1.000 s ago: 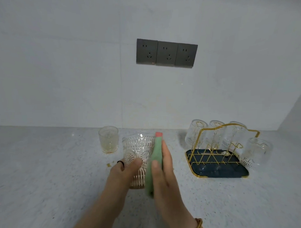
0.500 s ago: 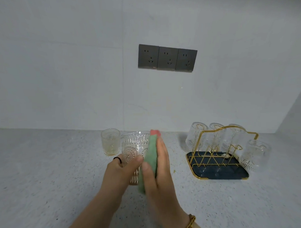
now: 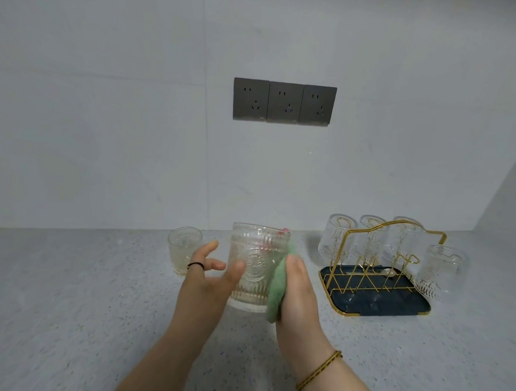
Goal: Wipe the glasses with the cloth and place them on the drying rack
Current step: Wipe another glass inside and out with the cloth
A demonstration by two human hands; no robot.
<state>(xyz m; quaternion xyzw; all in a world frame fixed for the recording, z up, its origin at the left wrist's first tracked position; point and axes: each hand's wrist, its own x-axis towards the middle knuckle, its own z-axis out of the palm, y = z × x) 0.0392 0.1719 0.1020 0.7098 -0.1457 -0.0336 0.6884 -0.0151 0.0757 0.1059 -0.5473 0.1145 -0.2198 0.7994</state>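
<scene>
A large patterned glass [image 3: 257,262] is held just above the speckled counter, slightly tilted. My right hand [image 3: 298,299] grips a green cloth [image 3: 276,294] against the glass's right side, thumb on the cloth; a red edge of the cloth shows through the glass. My left hand [image 3: 204,282] is at the glass's left, fingers spread and straight, only the thumb touching its front. A smaller glass [image 3: 184,252] stands on the counter behind my left hand. The gold wire drying rack [image 3: 371,304] with a dark tray sits to the right.
Several glasses hang upside down on the rack, one [image 3: 337,239] at its left end and one [image 3: 440,268] at its right end. Three grey sockets [image 3: 284,102] are on the wall above. The wall closes the counter at the back and right.
My left hand has loosened from the glass and spread its fingers. My right hand with the cloth has slid lower and round the glass's right side.
</scene>
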